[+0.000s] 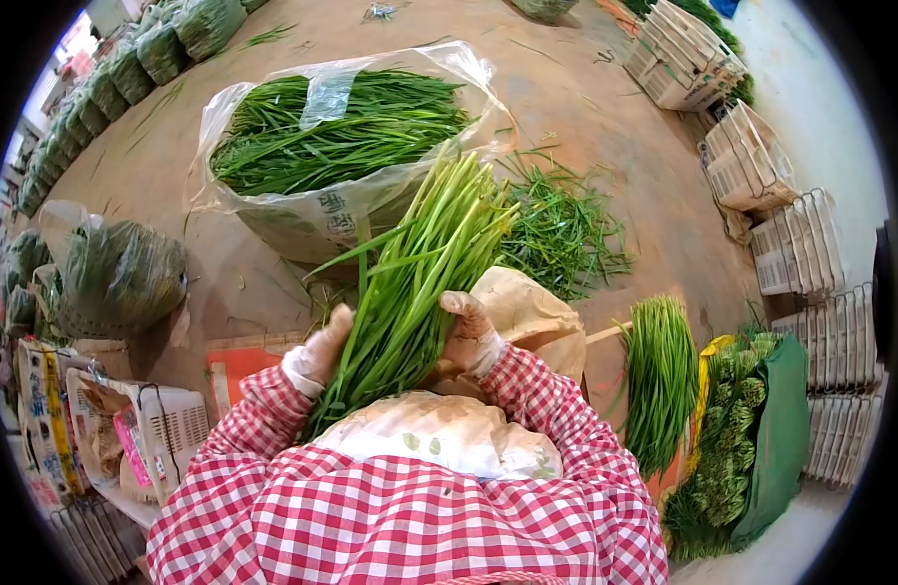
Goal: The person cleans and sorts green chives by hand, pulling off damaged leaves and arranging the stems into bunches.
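A thick bunch of garlic chives (420, 263) lies across my two hands, pale ends pointing up and away, green leaf tips toward my lap. My left hand (322, 349) grips its left side, thumb on the outside and most fingers hidden. On the opposite side, my right hand (470, 327) clasps the bunch with its thumb up; its other fingers are partly hidden. Both hands have pale coverings at the wrist and palm. Just beyond the bunch stands an open clear plastic bag (361, 210) filled with green chives (342, 146).
Loose trimmings (561, 229) are heaped on the floor right of the bag. A separate chive bundle (659, 380) lies at my right, beside a green sack (773, 439) of tied bunches. White crates (798, 244) line the right wall. At left are a filled bag (125, 273) and a white basket (176, 434).
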